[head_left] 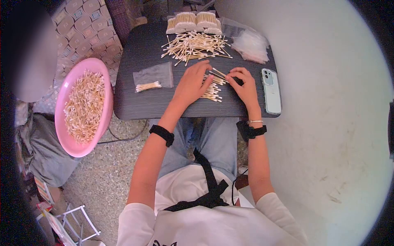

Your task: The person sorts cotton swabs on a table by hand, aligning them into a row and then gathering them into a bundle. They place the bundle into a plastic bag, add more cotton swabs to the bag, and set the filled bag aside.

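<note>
A small group of cotton swabs (212,90) lies on the dark table (164,107) between my hands. My left hand (193,83) rests over the left side of this group, its fingers apart and the swabs partly hidden beneath it. My right hand (245,85) is at the group's right, thumb and forefinger pinched at the end of a swab (219,73) that slants up to the left. Beyond the hands is a loose heap of swabs (195,46). To the left, a few swabs (148,86) sit at a clear plastic bag (164,74).
Filled swab bundles (186,20) stand at the table's far edge. Clear bags (250,46) are stacked at the far right, with a phone (271,91) below them. A pink basin (107,104) full of swabs is left of the table. A pale wall (328,102) borders the right.
</note>
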The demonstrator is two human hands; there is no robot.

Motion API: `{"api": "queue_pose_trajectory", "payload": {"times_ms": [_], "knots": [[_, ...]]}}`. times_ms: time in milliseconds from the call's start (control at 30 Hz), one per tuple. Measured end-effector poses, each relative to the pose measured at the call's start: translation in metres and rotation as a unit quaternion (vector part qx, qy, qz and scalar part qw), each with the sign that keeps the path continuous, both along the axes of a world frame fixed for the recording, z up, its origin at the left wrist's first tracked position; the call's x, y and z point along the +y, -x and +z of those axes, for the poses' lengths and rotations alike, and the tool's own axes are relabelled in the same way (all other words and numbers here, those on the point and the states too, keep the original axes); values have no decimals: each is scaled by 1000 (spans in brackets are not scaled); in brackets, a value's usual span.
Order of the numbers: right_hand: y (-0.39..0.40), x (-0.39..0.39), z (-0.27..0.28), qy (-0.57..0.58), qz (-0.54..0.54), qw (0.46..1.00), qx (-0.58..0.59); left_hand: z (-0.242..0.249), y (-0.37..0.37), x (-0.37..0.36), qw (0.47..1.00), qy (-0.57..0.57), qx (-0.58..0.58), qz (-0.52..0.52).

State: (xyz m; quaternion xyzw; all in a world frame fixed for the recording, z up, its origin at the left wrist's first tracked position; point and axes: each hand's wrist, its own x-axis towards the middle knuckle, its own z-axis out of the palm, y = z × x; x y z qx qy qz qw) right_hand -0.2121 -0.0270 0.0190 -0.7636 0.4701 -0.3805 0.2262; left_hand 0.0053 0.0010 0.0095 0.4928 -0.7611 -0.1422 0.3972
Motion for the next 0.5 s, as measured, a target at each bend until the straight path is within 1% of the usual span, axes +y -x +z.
{"api": "queue_pose_trajectory", "payload": {"times_ms": [167,267,500], "knots": [[-3,3,2,0,-25,1000,-18,4,-1,1,999,-17,27,-11],[-2,2,-2,23,-25,999,-7,4,-1,2,1000,-12,15,-4],[-4,2,-2,10,-48,999,-14,4,-1,3,1000,-19,9,0]]}}
